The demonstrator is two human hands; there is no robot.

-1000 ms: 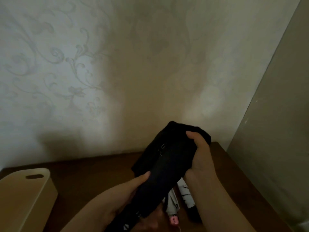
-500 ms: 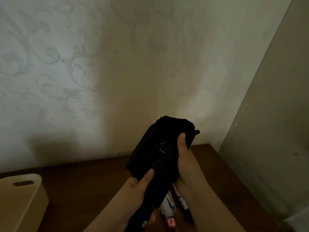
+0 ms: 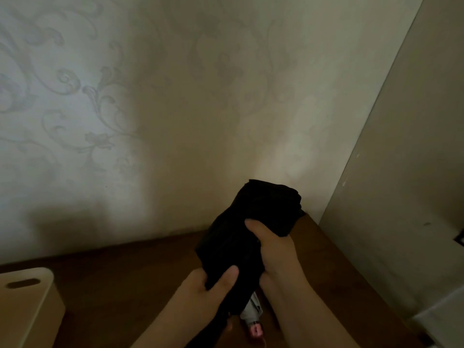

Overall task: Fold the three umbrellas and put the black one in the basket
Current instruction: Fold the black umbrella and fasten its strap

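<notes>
While both hands wrap the black umbrella [image 3: 253, 237] above the table [image 3: 125, 277], folding is judged nearly complete. Left hand [image 3: 208, 285] grips the lower canopy; right hand [image 3: 273, 247] curls round the upper part. A light umbrella [image 3: 252, 310] lies beneath. Transfer to the basket [image 3: 27, 305], at left, remains.
</notes>
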